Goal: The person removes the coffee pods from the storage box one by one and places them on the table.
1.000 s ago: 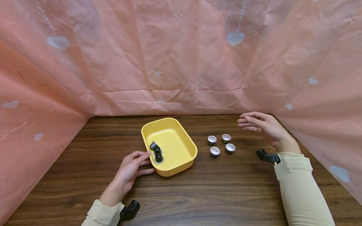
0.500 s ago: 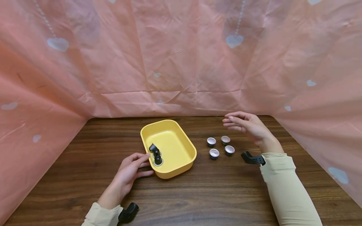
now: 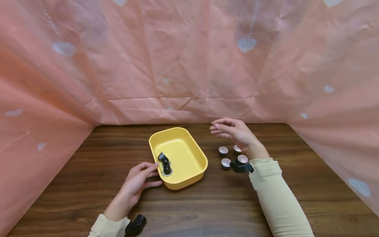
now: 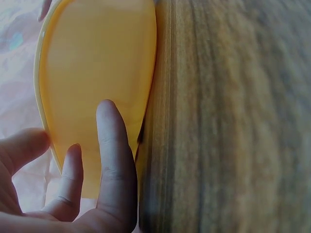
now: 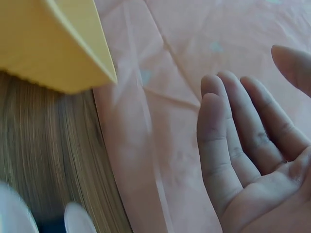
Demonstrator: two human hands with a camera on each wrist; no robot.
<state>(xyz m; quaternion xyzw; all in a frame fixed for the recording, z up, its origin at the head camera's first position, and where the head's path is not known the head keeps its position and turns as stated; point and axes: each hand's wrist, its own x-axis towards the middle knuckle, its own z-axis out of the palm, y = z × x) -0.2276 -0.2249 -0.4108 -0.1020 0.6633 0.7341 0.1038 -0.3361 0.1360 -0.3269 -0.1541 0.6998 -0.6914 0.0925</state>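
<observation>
My left hand [image 3: 133,182] is at the near left side of a yellow tray [image 3: 193,179]. Its thumb tip touches the rim; in the left wrist view its extended fingers [image 4: 114,141] lie along the outer wall. Several black coffee capsules [image 3: 167,170] with silver rims sit in the tray's near left corner, one of them tipped. My right hand [image 3: 232,133] is in the air right of the tray, fingers loosely bent and holding nothing, as the right wrist view also shows. Below it stand several more capsules [image 3: 223,151], silver lids up, partly hidden by the hand and wrist camera.
Everything rests on a dark wood table [image 3: 189,210]. A pink curtain [image 3: 189,65] with pale hearts rises behind the table and along both sides. A black wrist camera [image 3: 241,166] hangs under the right sleeve, overlapping one capsule in the head view.
My right hand has moved left, from right of the loose capsules to above and behind them, towards the tray. The left hand, tray and capsules stay where they were.
</observation>
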